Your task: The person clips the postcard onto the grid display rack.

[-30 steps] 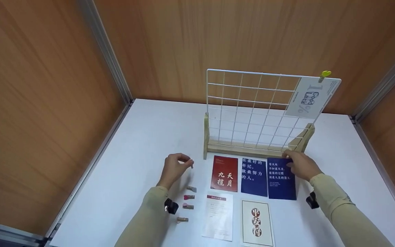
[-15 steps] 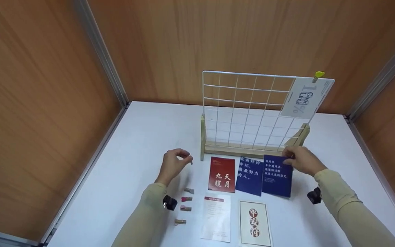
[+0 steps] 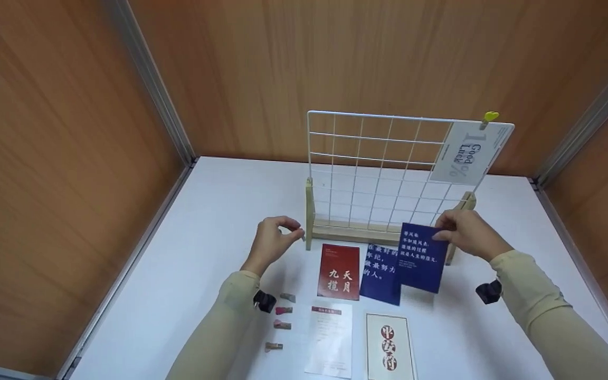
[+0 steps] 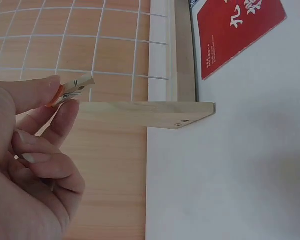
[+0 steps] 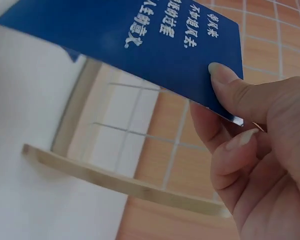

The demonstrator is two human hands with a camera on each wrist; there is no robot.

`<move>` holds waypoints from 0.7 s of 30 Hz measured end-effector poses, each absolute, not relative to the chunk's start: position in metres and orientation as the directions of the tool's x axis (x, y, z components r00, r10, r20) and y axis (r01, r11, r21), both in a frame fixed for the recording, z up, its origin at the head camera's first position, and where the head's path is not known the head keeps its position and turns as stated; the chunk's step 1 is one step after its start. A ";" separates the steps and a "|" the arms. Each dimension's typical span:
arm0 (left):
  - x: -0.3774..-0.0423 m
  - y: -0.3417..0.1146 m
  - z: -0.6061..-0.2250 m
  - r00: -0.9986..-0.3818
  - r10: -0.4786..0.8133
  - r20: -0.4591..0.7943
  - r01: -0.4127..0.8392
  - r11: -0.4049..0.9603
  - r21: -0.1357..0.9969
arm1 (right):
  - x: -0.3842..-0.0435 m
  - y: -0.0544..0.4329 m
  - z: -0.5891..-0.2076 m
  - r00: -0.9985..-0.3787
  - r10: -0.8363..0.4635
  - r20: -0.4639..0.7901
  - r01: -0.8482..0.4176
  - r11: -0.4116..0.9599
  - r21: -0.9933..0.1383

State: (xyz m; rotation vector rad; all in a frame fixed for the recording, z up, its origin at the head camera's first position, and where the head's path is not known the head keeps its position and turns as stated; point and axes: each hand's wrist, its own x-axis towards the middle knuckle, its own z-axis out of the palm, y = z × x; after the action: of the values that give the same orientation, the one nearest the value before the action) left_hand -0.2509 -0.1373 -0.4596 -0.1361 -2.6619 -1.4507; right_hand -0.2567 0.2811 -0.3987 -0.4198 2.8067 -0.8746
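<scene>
Between thumb and fingers, my right hand [image 3: 470, 235] pinches the upper right corner of a dark blue card [image 3: 421, 264] with white writing. This card is lifted off the table, in front of the grid rack's right end; the right wrist view shows the blue card [image 5: 140, 47] from close by. My left hand [image 3: 273, 241] pinches a small wooden clothespin [image 4: 72, 91] with an orange part at the grip, near the rack's left foot [image 4: 155, 112]. A white wire grid [image 3: 383, 158] stands in a wooden base. At its top right, a yellow-topped clothespin [image 3: 489, 117] holds a "Good Luck" card [image 3: 465, 153].
On the table lie a red card [image 3: 339, 272], another blue card [image 3: 380, 277] partly behind the held one, a white card [image 3: 329, 338] and a cream card [image 3: 388, 345]. Several clothespins [image 3: 283, 325] lie in a column left of them. Wood-grain panels [image 3: 251, 79] enclose the table.
My right hand has raised the blue card from the table and tilted it up. My left hand has moved slightly up and toward the rack with its clothespin.
</scene>
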 end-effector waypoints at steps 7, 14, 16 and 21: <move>-0.259 -0.128 -0.436 -0.984 0.052 0.170 0.170 0.552 0.816 | -0.262 0.272 -0.373 -0.946 -0.323 -0.007 -0.268 0.796 -0.542; -0.261 -0.119 -0.419 -0.977 0.089 0.193 0.209 0.564 0.799 | -0.263 0.257 -0.346 -0.944 -0.325 0.056 -0.305 0.797 -0.521; -0.262 -0.116 -0.415 -0.973 0.097 0.209 0.227 0.571 0.789 | -0.264 0.254 -0.339 -0.940 -0.328 0.090 -0.328 0.801 -0.501; -0.264 -0.108 -0.404 -0.962 0.120 0.247 0.270 0.562 0.782 | -0.268 0.244 -0.318 -0.919 -0.351 0.181 -0.395 0.802 -0.449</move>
State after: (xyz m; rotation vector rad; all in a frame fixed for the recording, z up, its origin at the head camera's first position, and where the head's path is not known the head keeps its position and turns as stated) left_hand -0.2642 -0.1077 -0.4042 -0.3308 -2.6273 -1.3574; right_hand -0.2676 0.2438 -0.3184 -0.6361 3.0655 -0.7945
